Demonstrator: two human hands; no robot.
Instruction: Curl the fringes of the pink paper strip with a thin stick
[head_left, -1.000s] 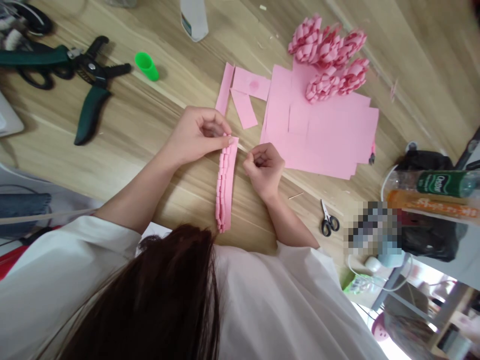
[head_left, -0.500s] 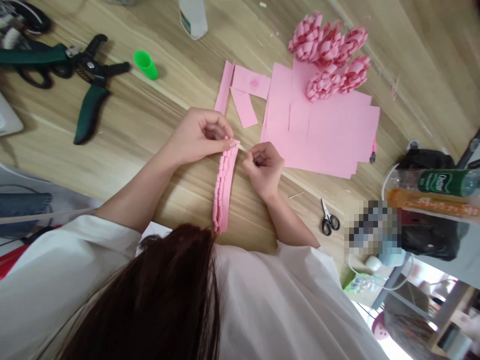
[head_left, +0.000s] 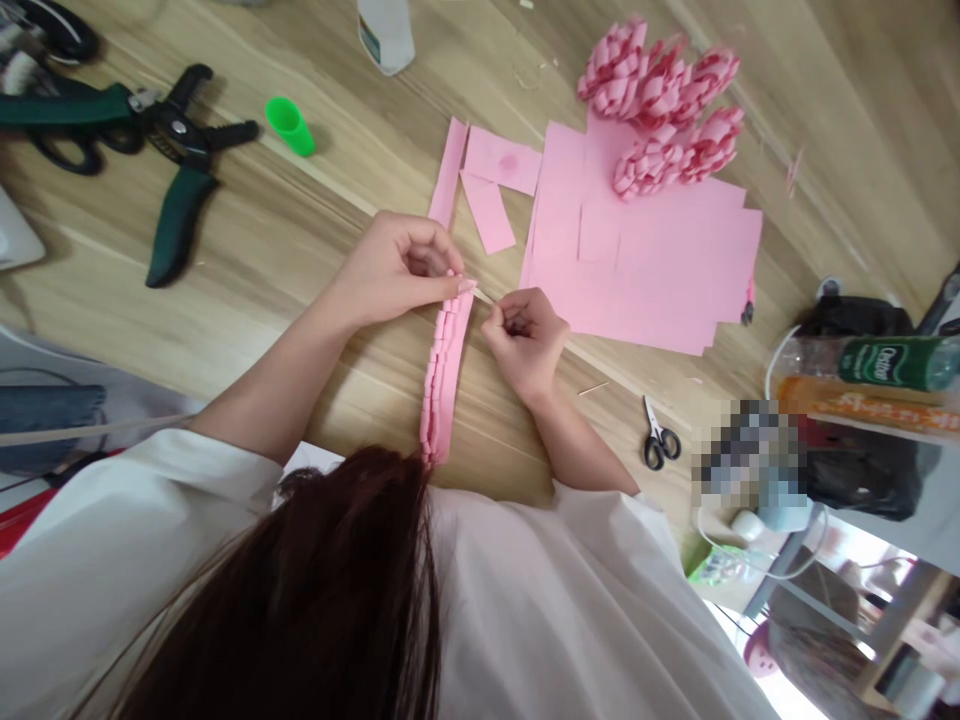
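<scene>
A long pink foam strip [head_left: 448, 370] with a looped, fringed edge hangs down toward my body. My left hand [head_left: 409, 265] is closed on its upper end, pinching it between thumb and fingers. Just to the right, my right hand [head_left: 527, 335] is closed around a thin pale stick [head_left: 484, 296], whose tip meets the strip's top end at my left thumb. The lower end of the strip runs close to the hair at the bottom of the view. Whether anything sits on the stick's tip is too small to tell.
Pink sheets [head_left: 667, 265] lie to the right, with pink looped flowers [head_left: 660, 100] on top. Smaller pink pieces [head_left: 491, 210] are beyond my hands. Black scissors [head_left: 660, 440] and a small stick [head_left: 592, 388] lie right; green-handled pliers [head_left: 180, 190] and a green cap [head_left: 290, 126] lie left.
The strip's lower part has swung slightly left. My right hand has shifted a little, and the stick stays at the strip's upper end. Both hands keep their grip.
</scene>
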